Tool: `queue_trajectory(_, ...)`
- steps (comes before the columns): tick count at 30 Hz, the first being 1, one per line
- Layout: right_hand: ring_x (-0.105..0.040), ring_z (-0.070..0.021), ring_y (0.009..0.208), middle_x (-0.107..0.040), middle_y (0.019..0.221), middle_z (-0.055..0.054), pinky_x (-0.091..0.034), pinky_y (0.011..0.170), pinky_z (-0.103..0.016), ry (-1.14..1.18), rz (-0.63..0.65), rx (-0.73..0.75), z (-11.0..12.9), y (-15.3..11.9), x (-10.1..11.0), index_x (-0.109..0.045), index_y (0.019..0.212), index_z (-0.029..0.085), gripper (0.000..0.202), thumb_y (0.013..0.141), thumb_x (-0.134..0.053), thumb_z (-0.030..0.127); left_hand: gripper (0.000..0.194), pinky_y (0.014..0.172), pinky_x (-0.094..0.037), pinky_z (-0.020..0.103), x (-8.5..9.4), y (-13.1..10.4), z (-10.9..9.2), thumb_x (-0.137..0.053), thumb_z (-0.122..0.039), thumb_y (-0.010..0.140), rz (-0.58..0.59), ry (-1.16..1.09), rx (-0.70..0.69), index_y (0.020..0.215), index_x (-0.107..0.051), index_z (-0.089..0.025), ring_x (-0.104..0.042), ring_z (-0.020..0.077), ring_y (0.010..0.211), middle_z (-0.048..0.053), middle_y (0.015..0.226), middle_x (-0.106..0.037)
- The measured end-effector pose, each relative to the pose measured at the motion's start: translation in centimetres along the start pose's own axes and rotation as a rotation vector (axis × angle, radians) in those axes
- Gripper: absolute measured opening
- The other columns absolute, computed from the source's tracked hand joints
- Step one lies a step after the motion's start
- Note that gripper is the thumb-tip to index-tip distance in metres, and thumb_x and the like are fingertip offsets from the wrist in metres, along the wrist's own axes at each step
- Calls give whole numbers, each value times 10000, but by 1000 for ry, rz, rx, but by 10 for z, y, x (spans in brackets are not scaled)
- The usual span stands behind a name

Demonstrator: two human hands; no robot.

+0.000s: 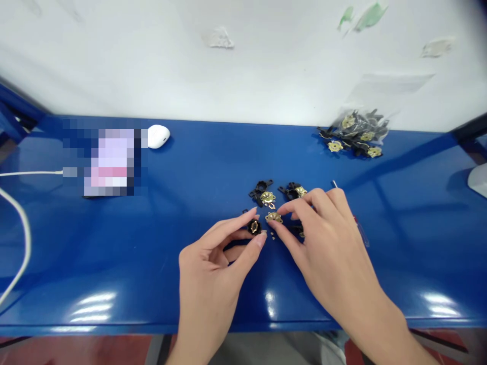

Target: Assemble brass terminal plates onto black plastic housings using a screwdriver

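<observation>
Between the thumb and fingers of my left hand (pixel 220 258) is a small black round housing (pixel 254 226) with a gold-coloured insert in its middle. My right hand (pixel 323 233) pinches a brass-coloured plate (pixel 274 218) with side ears, just to the right of the housing and apart from it. Behind the hands lie a black bracket (pixel 262 186), another brass plate (pixel 268 197) and a small gold ring-like piece (pixel 271 206). A second black bracket (pixel 292 192) with brass on it sits partly behind my right fingers. Two tiny metal bits (pixel 273 235) rest below the pinched plate.
A clear plastic bag (pixel 367 124) and a pile of black and brass parts are at the back right. On the left are a pixelated phone-like object (pixel 112 162), a white earbud case (pixel 158 136) and a white cable (pixel 23 228). A white wall (pixel 266 76) borders the blue table (pixel 182 172).
</observation>
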State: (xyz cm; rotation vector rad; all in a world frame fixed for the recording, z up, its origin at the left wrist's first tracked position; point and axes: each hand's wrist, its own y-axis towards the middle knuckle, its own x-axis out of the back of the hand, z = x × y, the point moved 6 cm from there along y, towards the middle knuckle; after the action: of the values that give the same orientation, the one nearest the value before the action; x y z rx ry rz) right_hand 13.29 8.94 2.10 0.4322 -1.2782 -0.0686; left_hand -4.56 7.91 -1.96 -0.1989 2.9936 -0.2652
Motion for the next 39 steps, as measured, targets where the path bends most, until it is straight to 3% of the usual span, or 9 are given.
queue_trajectory(8, -587, -315, 1010, -718, 1077, -96, -517, 850, -471, 123, 3, -35, -2, -2, -1, -702, 1101, 232, 82, 1126, -768, 190, 271, 928, -753, 171, 0, -1, -5, -998, -217, 980, 7, -24, 27, 1203, -999, -371, -894, 158, 977, 13, 1166, -967)
queue_trajectory(14, -608, -282, 991, -745, 1054, -52, -529, 877, -440, 205, 8, -27, -1, -1, 3, -671, 1033, 256, 196, 1099, -785, 111, 275, 942, -755, 177, 0, -1, -5, -1015, -216, 959, 5, -31, 21, 1184, -1003, -374, -898, 167, 1001, 13, 1151, -967)
queue_trajectory(19, -705, -227, 901, -788, 1005, -5, -559, 773, -366, 282, -56, -72, -6, -4, 19, -691, 1077, 276, 151, 1117, -812, 196, 297, 935, -740, 156, -1, -1, -4, -1022, -203, 954, 11, -26, 18, 1200, -1001, -368, -889, 151, 970, 21, 1172, -969)
queue_trajectory(22, -712, -175, 793, -810, 1017, 30, -603, 745, -319, 439, -72, -169, -13, -5, 28, -722, 1117, 317, 92, 1141, -803, 282, 310, 931, -745, 164, -2, -1, -5, -1011, -183, 963, 27, -43, 17, 1213, -998, -366, -898, 151, 948, 23, 1173, -969)
queue_trajectory(25, -763, -160, 839, -846, 1028, 59, -636, 735, -267, 608, -52, -236, -16, -5, 32, -781, 1114, 364, 64, 1134, -817, 315, 324, 944, -758, 190, -2, -2, -5, -1016, -168, 950, 38, -51, 15, 1208, -998, -364, -911, 169, 963, 24, 1163, -969)
queue_trajectory(29, -840, -168, 921, -897, 1109, 46, -678, 711, -232, 730, 21, -251, -15, -4, 32, -882, 1170, 398, 145, 1146, -781, 297, 387, 958, -764, 196, -3, -2, -4, -1019, -137, 936, 65, -77, 27, 1219, -992, -400, -919, 177, 1025, 3, 1210, -964)
queue_trajectory(32, -851, -143, 877, -909, 1096, 57, -694, 717, -195, 794, 33, -284, -15, -5, 28, -910, 1201, 419, 185, 1116, -816, 285, 434, 937, -754, 161, -5, -2, -4, -1019, -117, 920, 94, -98, 34, 1232, -986, -418, -916, 168, 1057, -12, 1220, -965)
queue_trajectory(36, -837, -114, 757, -898, 943, 83, -686, 688, -150, 883, 22, -363, -14, -5, 21, -903, 1056, 372, 97, 1030, -901, 280, 524, 957, -754, 172, -9, -4, -2, -1007, -75, 903, 139, -139, 79, 1285, -969, -432, -930, 169, 1054, -20, 1195, -971)
queue_trajectory(39, -858, -124, 777, -912, 946, 72, -701, 714, -156, 896, 11, -394, -14, -3, 21, -913, 1012, 362, 80, 1034, -893, 287, 537, 958, -760, 188, -11, -5, -1, -1015, -60, 877, 145, -149, 121, 1276, -974, -417, -937, 177, 1020, -11, 1134, -973)
